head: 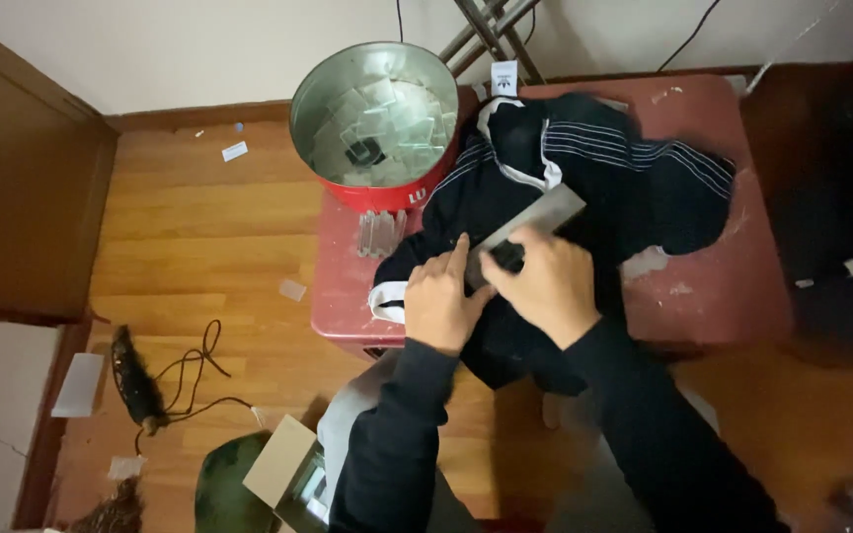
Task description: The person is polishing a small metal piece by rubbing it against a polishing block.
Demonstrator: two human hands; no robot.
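1. Black garment [584, 168] with thin white stripes and white trim lies crumpled across the red desk [742, 286], one edge hanging over the near side toward the person. It is the largest thing on the desk and sits under both hands.
2. Round red tin [372, 123], open, with a shiny inside, stands at the far left corner of the desk, touching or just beside the garment. Clear flat pieces and one small dark item lie in it.
3. Flat grey rectangular piece [535, 219], card or plastic, lies on the garment. Its long axis runs diagonally, from the hands up and away to the right. Its near end is between the two hands, so both are equally close; the free end points away from the person.
4. Right hand [545, 281] is curled closed, fingers bent down over the near end of the grey piece and a small dark object there; what that object is cannot be told.
5. Left hand [441, 301] rests on the garment just left of the piece, loosely closed, with the forefinger stretched along the piece's near edge, pressing rather than gripping.
6. Small stack of clear pieces [379, 234] lies on the desk between tin and garment.
7. Black cable [194, 370] and paper scraps lie on the wooden floor [199, 237] to the left.
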